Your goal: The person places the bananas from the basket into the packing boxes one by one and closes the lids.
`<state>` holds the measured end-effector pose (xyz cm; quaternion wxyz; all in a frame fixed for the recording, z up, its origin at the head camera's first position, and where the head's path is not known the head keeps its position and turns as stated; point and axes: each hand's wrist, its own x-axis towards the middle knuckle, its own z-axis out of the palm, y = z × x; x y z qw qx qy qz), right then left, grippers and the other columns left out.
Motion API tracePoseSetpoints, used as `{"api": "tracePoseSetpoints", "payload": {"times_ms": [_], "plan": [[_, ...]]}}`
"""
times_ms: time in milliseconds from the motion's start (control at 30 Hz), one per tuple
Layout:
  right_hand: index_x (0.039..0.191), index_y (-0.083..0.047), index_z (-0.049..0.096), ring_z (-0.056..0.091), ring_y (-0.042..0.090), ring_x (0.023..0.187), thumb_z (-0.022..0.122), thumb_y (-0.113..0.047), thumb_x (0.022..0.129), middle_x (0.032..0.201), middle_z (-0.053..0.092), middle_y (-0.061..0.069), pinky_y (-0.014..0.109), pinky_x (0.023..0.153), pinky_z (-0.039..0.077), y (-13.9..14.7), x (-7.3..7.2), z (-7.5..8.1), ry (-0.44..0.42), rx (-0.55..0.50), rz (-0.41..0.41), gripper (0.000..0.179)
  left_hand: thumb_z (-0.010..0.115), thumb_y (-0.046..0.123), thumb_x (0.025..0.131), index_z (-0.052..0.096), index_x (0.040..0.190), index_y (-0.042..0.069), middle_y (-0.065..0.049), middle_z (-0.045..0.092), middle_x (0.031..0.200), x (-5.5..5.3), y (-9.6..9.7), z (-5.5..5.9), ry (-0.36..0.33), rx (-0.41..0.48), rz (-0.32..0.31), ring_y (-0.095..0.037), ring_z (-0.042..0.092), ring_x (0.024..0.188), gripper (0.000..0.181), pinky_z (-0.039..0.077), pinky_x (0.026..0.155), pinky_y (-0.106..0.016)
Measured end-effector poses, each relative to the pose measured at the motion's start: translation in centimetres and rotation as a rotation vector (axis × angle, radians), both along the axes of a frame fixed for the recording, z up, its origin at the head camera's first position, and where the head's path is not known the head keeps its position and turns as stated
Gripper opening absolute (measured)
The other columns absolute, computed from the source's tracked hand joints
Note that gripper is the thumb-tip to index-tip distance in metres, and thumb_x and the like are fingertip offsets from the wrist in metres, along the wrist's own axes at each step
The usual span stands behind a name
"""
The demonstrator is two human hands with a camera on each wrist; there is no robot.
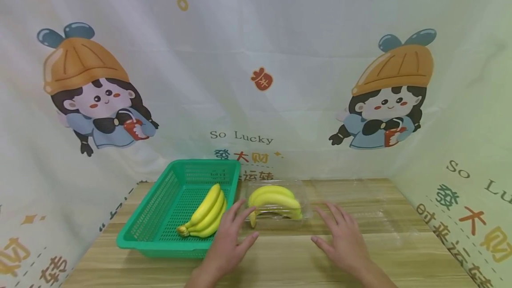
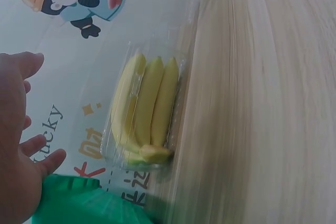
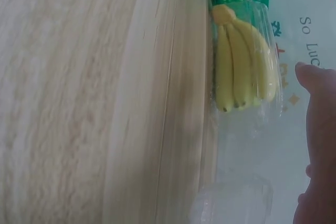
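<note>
A clear plastic box with a bunch of bananas inside stands at the back middle of the table. My left hand is at its near left, fingers spread and holding nothing, overlapping the edge of the green basket in the head view. My right hand hovers at the near right of the box, its fingers apart and nothing in them. In the left wrist view the bananas show through the box's clear wall, stem end low. The right wrist view shows the same bunch under clear plastic.
A green basket at the left holds another bunch of bananas. Another clear plastic container lies at the right of the wooden table. A printed cloth hangs behind and at both sides.
</note>
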<state>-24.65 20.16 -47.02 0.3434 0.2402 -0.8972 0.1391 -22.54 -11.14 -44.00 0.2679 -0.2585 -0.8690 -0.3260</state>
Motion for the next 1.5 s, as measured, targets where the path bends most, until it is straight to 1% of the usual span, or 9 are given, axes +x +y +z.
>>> {"api": "tracePoseSetpoints", "payload": {"times_ms": [167, 267, 500, 700, 800, 900, 1100, 1267, 1500], "plan": [[0.137, -0.008, 0.053, 0.044, 0.043, 0.123, 0.08, -0.04, 0.075, 0.14, 0.046, 0.02, 0.065, 0.096, 0.036, 1.2, 0.1, -0.1, -0.003, 0.013, -0.029, 0.075, 0.072, 0.029, 0.087, 0.052, 0.139, 0.017, -0.01, 0.032, 0.154, -0.1, -0.9, 0.3, 0.004, -0.02, 0.011, -0.036, 0.036, 0.133, 0.057, 0.042, 0.095, -0.06], [0.138, -0.008, 0.052, 0.043, 0.043, 0.123, 0.079, -0.04, 0.076, 0.14, 0.045, 0.02, 0.065, 0.096, 0.036, 1.9, 0.2, -0.1, -0.022, 0.014, -0.043, 0.075, 0.073, 0.029, 0.086, 0.053, 0.138, 0.016, -0.01, 0.033, 0.153, -0.2, -1.4, 0.6, -0.004, -0.027, 0.035, -0.037, 0.036, 0.133, 0.057, 0.042, 0.095, -0.059], [0.139, -0.009, 0.05, 0.043, 0.046, 0.123, 0.08, -0.038, 0.077, 0.141, 0.045, 0.021, 0.067, 0.095, 0.035, 2.9, 0.4, 0.0, -0.075, 0.017, -0.082, 0.074, 0.075, 0.026, 0.085, 0.051, 0.14, 0.017, -0.008, 0.032, 0.154, -0.3, -3.0, 1.3, -0.066, -0.03, 0.09, -0.038, 0.032, 0.136, 0.061, 0.041, 0.096, -0.061], [0.137, -0.008, 0.051, 0.043, 0.046, 0.122, 0.08, -0.036, 0.077, 0.138, 0.046, 0.023, 0.067, 0.095, 0.035, 4.1, 0.2, 0.0, -0.079, 0.002, -0.106, 0.072, 0.076, 0.028, 0.085, 0.049, 0.142, 0.017, -0.012, 0.032, 0.153, -1.5, -4.4, 2.0, -0.091, -0.032, 0.079, -0.04, 0.029, 0.137, 0.064, 0.038, 0.098, -0.062], [0.136, -0.007, 0.052, 0.043, 0.047, 0.121, 0.079, -0.036, 0.078, 0.137, 0.046, 0.024, 0.067, 0.095, 0.034, 4.8, 0.1, -0.1, -0.076, 0.004, -0.118, 0.071, 0.077, 0.03, 0.085, 0.048, 0.143, 0.019, -0.013, 0.032, 0.153, -2.1, -5.2, 2.1, -0.096, -0.052, 0.098, -0.042, 0.03, 0.136, 0.066, 0.037, 0.098, -0.063], [0.135, -0.006, 0.053, 0.043, 0.048, 0.121, 0.08, -0.036, 0.077, 0.137, 0.046, 0.025, 0.068, 0.096, 0.033, 5.3, 0.0, -0.2, -0.071, 0.002, -0.126, 0.071, 0.078, 0.03, 0.083, 0.048, 0.142, 0.021, -0.012, 0.031, 0.154, -2.6, -6.0, 2.1, -0.108, -0.074, 0.121, -0.042, 0.031, 0.135, 0.067, 0.037, 0.097, -0.064], [0.135, -0.006, 0.052, 0.042, 0.047, 0.122, 0.08, -0.036, 0.077, 0.136, 0.046, 0.025, 0.068, 0.095, 0.034, 6.3, -0.2, 0.0, -0.072, 0.009, -0.15, 0.071, 0.079, 0.028, 0.082, 0.049, 0.142, 0.017, -0.014, 0.031, 0.153, -3.4, -7.4, 1.9, -0.136, -0.084, 0.139, -0.043, 0.032, 0.133, 0.068, 0.041, 0.093, -0.063], [0.135, -0.005, 0.051, 0.042, 0.048, 0.121, 0.078, -0.038, 0.078, 0.136, 0.045, 0.026, 0.069, 0.093, 0.034, 7.0, -0.3, 0.1, -0.091, 0.016, -0.177, 0.071, 0.078, 0.029, 0.083, 0.046, 0.144, 0.015, -0.014, 0.028, 0.154, -4.1, -8.6, 1.6, -0.181, -0.085, 0.146, -0.045, 0.03, 0.133, 0.071, 0.039, 0.094, -0.066], [0.135, -0.004, 0.051, 0.043, 0.051, 0.118, 0.078, -0.039, 0.078, 0.136, 0.044, 0.029, 0.072, 0.089, 0.035, 8.1, -0.4, 0.1, -0.105, 0.002, -0.196, 0.072, 0.077, 0.026, 0.083, 0.045, 0.145, 0.013, -0.018, 0.029, 0.153, -4.7, -9.8, 1.6, -0.206, -0.09, 0.153, -0.048, 0.034, 0.129, 0.071, 0.043, 0.086, -0.061]]}}
